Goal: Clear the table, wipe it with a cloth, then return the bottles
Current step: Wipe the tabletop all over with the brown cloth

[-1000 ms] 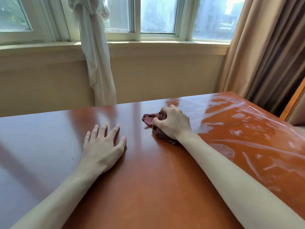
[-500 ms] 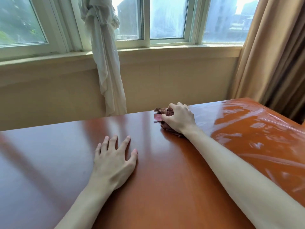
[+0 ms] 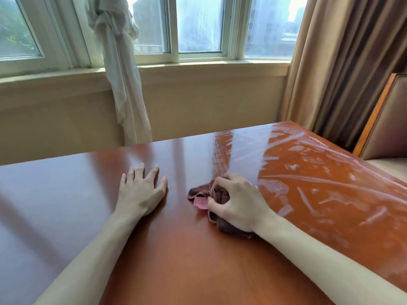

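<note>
Wiping the glossy reddish-brown wooden table (image 3: 176, 256) with a crumpled dark-brown cloth showing a pink fold (image 3: 203, 198), bunched under the right hand (image 3: 237, 203). Fingers curled over the wad, thumb pinching it from the near side, pressing it down onto the wood. Cloth spilling out to the left of those fingertips, its longer run slanting from far-left to near-right beneath the palm. Left hand (image 3: 141, 192) flat on the table just left of the cloth, fingers straight and slightly spread, holding nothing, apparently bracing. Wrinkled clear plastic film (image 3: 319, 183) covering the surface to the right of the knuckles. No bottles in view, so probably mid-wipe; next stroke likely sideways, toward the bare wood or over the film.
</note>
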